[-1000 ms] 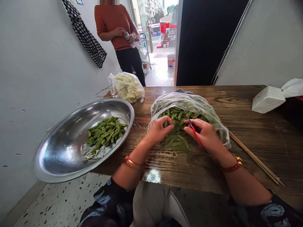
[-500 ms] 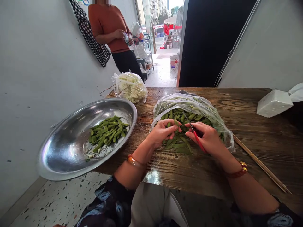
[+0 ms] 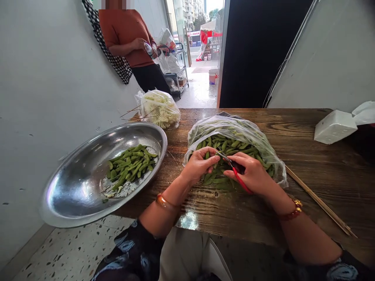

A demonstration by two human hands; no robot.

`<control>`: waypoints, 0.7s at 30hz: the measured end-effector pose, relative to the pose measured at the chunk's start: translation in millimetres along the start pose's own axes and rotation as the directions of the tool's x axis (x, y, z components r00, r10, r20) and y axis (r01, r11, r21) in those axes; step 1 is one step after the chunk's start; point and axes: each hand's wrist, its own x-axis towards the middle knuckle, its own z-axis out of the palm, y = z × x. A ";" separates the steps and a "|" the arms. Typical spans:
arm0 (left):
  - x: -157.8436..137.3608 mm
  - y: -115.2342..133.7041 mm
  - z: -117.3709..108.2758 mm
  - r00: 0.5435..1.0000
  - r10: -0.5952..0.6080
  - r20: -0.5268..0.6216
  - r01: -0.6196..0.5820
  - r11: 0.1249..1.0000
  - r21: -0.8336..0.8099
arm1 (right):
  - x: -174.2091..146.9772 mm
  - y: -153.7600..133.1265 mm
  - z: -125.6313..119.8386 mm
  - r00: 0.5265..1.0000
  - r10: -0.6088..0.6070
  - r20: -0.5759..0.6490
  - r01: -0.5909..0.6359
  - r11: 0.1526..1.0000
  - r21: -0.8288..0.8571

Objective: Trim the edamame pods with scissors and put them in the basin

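Observation:
My right hand point(image 3: 249, 171) is closed round a pair of red-handled scissors point(image 3: 238, 178), whose blades point left to the fingertips of my left hand point(image 3: 201, 162). Those left fingers pinch an edamame pod point(image 3: 207, 155), mostly covered by the fingers. Both hands are over the mouth of a clear plastic bag point(image 3: 260, 134) full of green edamame pods point(image 3: 224, 145). Some loose pods lie on the table just under my hands. To the left, a large steel basin point(image 3: 79, 183) holds a smaller heap of edamame pods point(image 3: 131, 164).
A bag of cauliflower point(image 3: 159, 109) with thin sticks stands behind the basin. Bamboo skewers point(image 3: 319, 201) lie on the wooden table point(image 3: 301, 156) at right, and a white tissue box point(image 3: 335, 127) is at its right end. A person in an orange top point(image 3: 129, 35) stands beyond, holding a bottle.
The scissors have swung from pointing away to pointing left, their blades now at my left fingertips. The view has shifted slightly.

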 end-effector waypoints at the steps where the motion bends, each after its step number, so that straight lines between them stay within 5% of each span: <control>1: -0.4 -0.6 1.1 1.000 0.013 0.016 -0.013 1.000 0.016 | -0.1 -0.5 0.5 1.000 0.002 0.004 -0.002 1.000 0.000; 7: -3.6 -3.7 6.3 0.994 0.036 0.106 -0.050 0.991 0.128 | -0.3 -2.5 5.5 0.999 -0.033 -0.009 0.034 0.999 0.043; 21: -2.8 -0.6 6.9 1.000 0.010 0.024 -0.014 0.986 0.165 | 0.6 -2.5 5.7 1.000 -0.028 0.009 0.028 0.999 0.034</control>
